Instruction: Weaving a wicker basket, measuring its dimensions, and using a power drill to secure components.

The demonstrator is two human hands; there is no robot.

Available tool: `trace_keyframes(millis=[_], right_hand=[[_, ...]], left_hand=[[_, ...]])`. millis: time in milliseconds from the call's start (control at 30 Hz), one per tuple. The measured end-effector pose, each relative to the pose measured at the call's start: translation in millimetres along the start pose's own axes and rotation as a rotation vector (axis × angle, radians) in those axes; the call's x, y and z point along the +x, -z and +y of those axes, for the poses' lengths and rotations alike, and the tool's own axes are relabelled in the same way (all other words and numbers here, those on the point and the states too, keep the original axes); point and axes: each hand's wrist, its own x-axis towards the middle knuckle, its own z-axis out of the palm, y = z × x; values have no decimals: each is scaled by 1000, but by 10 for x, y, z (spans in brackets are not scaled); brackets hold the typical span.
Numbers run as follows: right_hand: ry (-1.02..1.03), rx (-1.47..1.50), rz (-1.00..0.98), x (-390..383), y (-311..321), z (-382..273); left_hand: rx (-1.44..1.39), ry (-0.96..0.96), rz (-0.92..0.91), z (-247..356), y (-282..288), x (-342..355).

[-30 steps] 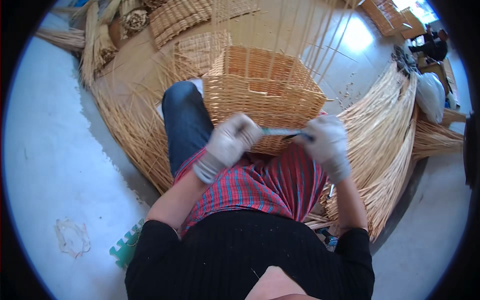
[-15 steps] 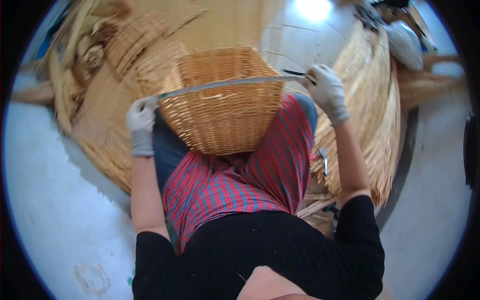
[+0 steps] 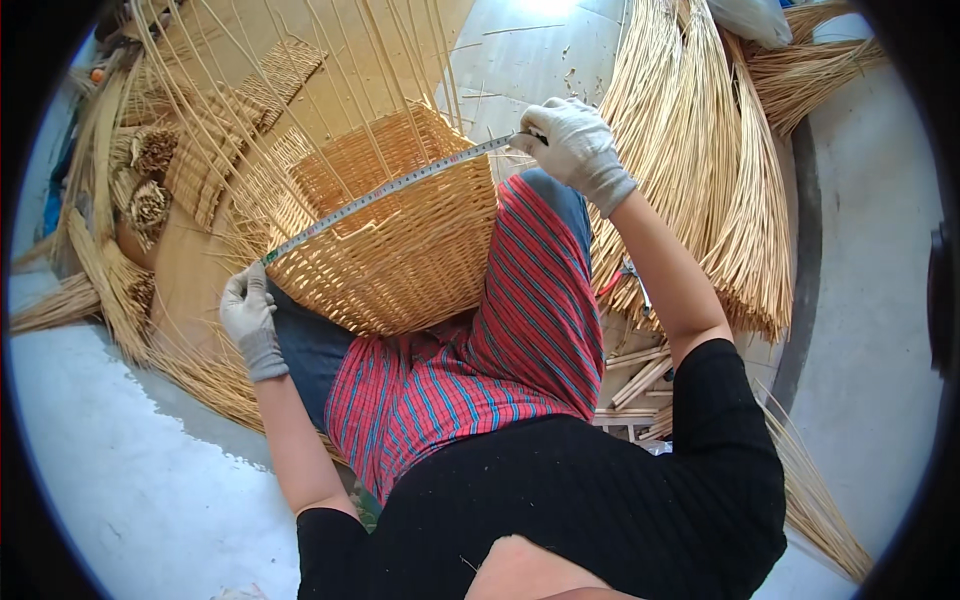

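Observation:
A woven wicker basket point(image 3: 400, 275) rests tilted in my lap, with long bare stakes point(image 3: 365, 110) rising from its far side. Across its near rim runs a taut tape measure point(image 3: 385, 192). My left hand point(image 3: 250, 312), in a pale work glove, pinches one end of the tape by the basket's left corner. At the other end, just past the right corner, my gloved right hand point(image 3: 575, 145) is closed on the tape, along with a small dark piece that its fingers partly hide.
Large bundles of straw-coloured rods point(image 3: 690, 170) lie at the right. Woven panels point(image 3: 215, 150) and rolled bundles point(image 3: 150, 200) are at the left. Red-handled pliers point(image 3: 635, 285) lie beside my right knee, near short wooden sticks point(image 3: 640, 375).
The basket and both hands have shifted left in the view, and the tape slants more, its left end lower. The stakes now show clearly. Both hands keep hold of the tape.

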Motion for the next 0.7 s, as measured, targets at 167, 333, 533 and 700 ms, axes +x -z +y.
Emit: trace_keyframes(millis=[167, 333, 533, 700], right_hand=[[-3, -52, 1, -1, 4, -17], [-1, -63, 18, -7, 13, -27], [13, -74, 41, 5, 31, -53], [4, -73, 33, -7, 26, -64]], left_hand=[[25, -10, 21, 34, -40, -23], [29, -30, 17, 59, -45, -52], [-27, -66, -3, 47, -53, -80], [0, -51, 1, 54, -65, -103]])
